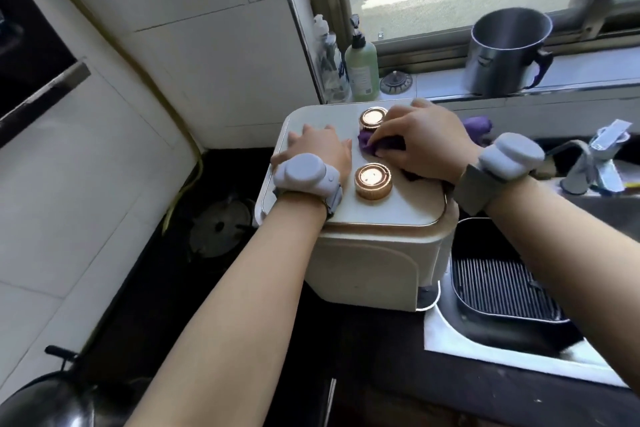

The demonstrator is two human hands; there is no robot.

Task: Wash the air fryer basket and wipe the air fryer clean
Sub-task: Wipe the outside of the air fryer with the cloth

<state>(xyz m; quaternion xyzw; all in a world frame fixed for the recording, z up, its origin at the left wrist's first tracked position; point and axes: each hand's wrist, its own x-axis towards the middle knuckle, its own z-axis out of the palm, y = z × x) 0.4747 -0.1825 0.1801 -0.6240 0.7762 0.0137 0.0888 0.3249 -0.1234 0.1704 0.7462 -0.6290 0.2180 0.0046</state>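
We rest our left hand [320, 149] flat on the top panel of the cream, box-shaped air fryer [353, 218], fingers straight and slightly spread, their tips reaching toward the panel's far left rim. Our right hand [429, 142] curls its fingers around a crumpled purple cloth [369, 146] and presses it onto the panel; the cloth sits between the two copper-coloured round knobs, with the far knob [373, 117] just beyond our right fingertips and the near knob [373, 181] just on the near side of them. A strip of bare panel lies between the left fingers and the cloth, and more bare panel runs from the near knob to the front edge. The air fryer stands on the dark countertop [363, 340], its right side close to the sink [485, 343]. The black ribbed air fryer basket [502, 291] lies in that sink, below and to the right of our right wrist. Beyond our right fingertips, a green pump bottle [362, 69] and a steel mug with a handle [507, 52] stand on the window ledge.
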